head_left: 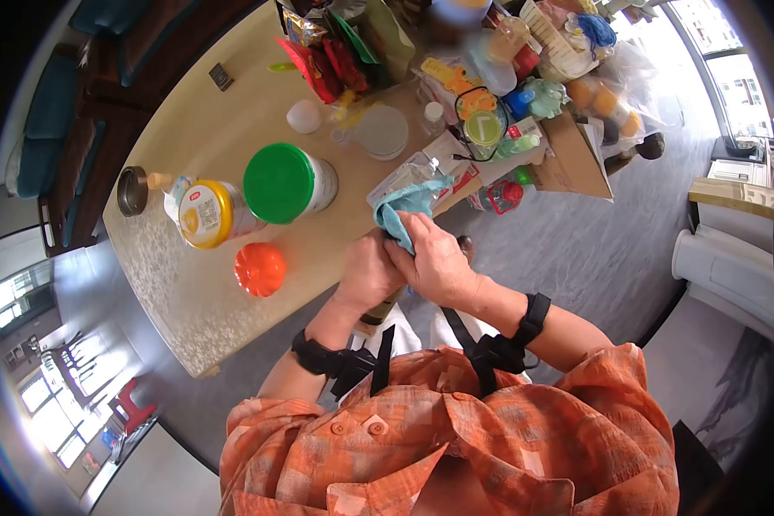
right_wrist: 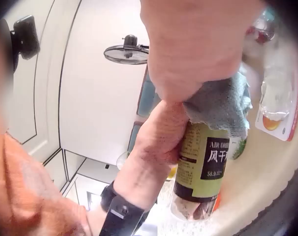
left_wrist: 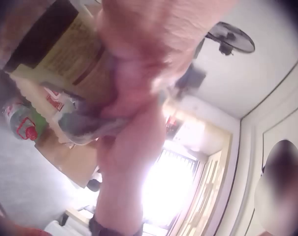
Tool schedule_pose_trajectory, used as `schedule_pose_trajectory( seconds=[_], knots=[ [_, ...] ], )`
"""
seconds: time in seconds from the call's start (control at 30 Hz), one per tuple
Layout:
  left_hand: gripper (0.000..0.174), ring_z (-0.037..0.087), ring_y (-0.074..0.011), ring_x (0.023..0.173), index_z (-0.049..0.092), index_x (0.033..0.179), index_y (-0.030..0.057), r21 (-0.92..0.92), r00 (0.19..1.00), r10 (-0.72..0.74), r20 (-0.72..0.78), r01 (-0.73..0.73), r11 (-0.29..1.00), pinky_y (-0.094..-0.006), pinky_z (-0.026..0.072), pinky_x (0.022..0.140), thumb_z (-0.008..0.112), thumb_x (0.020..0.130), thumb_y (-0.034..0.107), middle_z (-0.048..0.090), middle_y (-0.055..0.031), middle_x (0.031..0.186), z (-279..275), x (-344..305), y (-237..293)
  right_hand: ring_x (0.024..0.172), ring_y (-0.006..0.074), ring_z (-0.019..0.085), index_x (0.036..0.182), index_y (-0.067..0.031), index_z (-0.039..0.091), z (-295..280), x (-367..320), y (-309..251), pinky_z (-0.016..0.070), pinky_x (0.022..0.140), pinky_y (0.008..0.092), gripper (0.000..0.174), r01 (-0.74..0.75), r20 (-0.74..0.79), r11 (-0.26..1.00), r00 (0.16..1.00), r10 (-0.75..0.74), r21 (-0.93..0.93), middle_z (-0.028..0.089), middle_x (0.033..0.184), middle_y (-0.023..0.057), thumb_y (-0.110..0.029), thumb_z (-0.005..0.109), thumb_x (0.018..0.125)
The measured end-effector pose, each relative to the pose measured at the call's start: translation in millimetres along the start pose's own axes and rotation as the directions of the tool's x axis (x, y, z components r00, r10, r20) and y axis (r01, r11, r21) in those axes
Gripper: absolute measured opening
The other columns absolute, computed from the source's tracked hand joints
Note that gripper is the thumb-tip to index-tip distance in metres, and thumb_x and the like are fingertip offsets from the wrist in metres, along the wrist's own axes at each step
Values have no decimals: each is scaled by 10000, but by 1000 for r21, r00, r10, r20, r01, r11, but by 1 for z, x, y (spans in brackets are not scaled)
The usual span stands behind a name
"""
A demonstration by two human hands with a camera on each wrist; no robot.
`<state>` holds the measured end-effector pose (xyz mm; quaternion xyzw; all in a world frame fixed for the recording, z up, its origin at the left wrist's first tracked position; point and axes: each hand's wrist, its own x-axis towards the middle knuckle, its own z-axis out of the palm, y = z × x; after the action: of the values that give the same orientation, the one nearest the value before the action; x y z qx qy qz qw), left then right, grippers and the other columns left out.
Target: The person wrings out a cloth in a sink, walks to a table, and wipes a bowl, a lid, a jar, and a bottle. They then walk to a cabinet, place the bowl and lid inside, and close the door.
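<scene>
A jar point(right_wrist: 204, 162) with a green and black label reading "AIR DRIED" hangs beside the table, and brown pieces show through its clear end. My left hand point(head_left: 368, 273) grips it, its fingers largely hidden. My right hand point(head_left: 439, 258) pinches a blue-grey cloth point(head_left: 400, 215), bunched against the end of the jar. The two hands touch each other in the head view. From the right wrist, the cloth point(right_wrist: 220, 101) is seen draped over the jar's upper end. The left wrist view shows the jar's label point(left_wrist: 72, 64) close up, somewhat blurred.
On the table point(head_left: 206, 292) stand a green-lidded tub point(head_left: 279, 183), a yellow-lidded jar point(head_left: 205, 213) and an orange pumpkin-shaped lid point(head_left: 260, 269). Snack bags point(head_left: 322, 69), bottles and a cardboard box point(head_left: 568, 159) crowd the far side. A large bottle with a red cap point(head_left: 499, 196) stands on the floor.
</scene>
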<state>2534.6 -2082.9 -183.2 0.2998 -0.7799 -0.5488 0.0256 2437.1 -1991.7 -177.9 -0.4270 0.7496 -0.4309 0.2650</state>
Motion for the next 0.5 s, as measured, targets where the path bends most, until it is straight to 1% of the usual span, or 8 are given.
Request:
schedule_pose_trajectory(
  seconds=[0.03, 0.07, 0.1, 0.17, 0.37, 0.43, 0.47, 0.5],
  knots=[
    [358, 588, -319, 793, 543, 933, 4, 1, 1000, 1, 1, -1, 1000, -359, 464, 697, 673, 610, 91, 601, -167, 875, 4, 0, -1, 846, 437, 542, 1067, 8, 481, -2, 3, 5, 455, 758, 443, 368, -57, 70, 998, 996, 57, 3, 557, 923, 269, -288, 504, 850],
    [364, 577, -336, 818, 530, 933, -2, 162, 997, 76, 0, -75, 984, -380, 463, 703, 672, 611, 93, 588, -176, 888, 7, 1, -2, 836, 442, 548, 1024, 25, 495, -2, 10, 7, 453, 739, 451, 364, -205, 113, 979, 973, 203, 9, 568, 882, 277, -292, 512, 846],
    [369, 565, -352, 843, 517, 933, -7, 318, 989, 150, 11, -146, 937, -402, 462, 709, 671, 613, 95, 576, -185, 900, 9, 2, -2, 836, 442, 548, 1024, 25, 495, -3, 14, 13, 453, 739, 451, 364, -205, 112, 979, 973, 202, 10, 568, 882, 277, -292, 512, 846],
    [440, 558, -350, 875, 496, 955, -20, 350, 995, 104, 10, -101, 931, -424, 459, 722, 695, 590, 124, 562, -188, 918, 13, 5, 3, 801, 451, 556, 1002, 32, 507, -4, 19, 23, 454, 703, 452, 370, -341, 165, 940, 929, 332, 28, 578, 814, 277, -301, 518, 840],
    [502, 571, -369, 812, 508, 953, -19, 307, 982, 126, -138, -78, 948, -413, 458, 693, 749, 545, 147, 585, -200, 882, 5, 4, 11, 747, 430, 573, 842, 36, 537, -10, 29, 28, 454, 652, 440, 307, -345, -77, 920, 928, 363, 184, 578, 729, 263, -270, 516, 830],
    [515, 599, -301, 793, 532, 973, -22, 299, 983, -132, 130, 89, 950, -363, 470, 704, 755, 539, 142, 607, -164, 882, -2, 5, 10, 735, 417, 576, 867, 26, 552, -15, 30, 20, 453, 631, 430, 285, -290, -23, 953, 956, 293, 84, 583, 731, 250, -253, 511, 826],
    [515, 599, -301, 793, 532, 973, -22, 298, 982, -133, 132, 89, 950, -363, 470, 704, 755, 539, 142, 607, -164, 882, -4, 4, 7, 664, 358, 587, 895, 20, 565, -21, 31, 14, 455, 603, 393, 267, -293, 44, 951, 956, 290, 98, 573, 688, 217, -233, 520, 825],
    [500, 598, -252, 789, 544, 976, -16, 45, 960, -153, 234, 146, 988, -336, 470, 709, 748, 544, 133, 611, -130, 872, -5, 3, 4, 664, 358, 587, 895, 20, 565, -27, 31, 9, 455, 603, 393, 267, -297, 47, 950, 955, 294, 95, 573, 688, 217, -233, 520, 825]
  ],
)
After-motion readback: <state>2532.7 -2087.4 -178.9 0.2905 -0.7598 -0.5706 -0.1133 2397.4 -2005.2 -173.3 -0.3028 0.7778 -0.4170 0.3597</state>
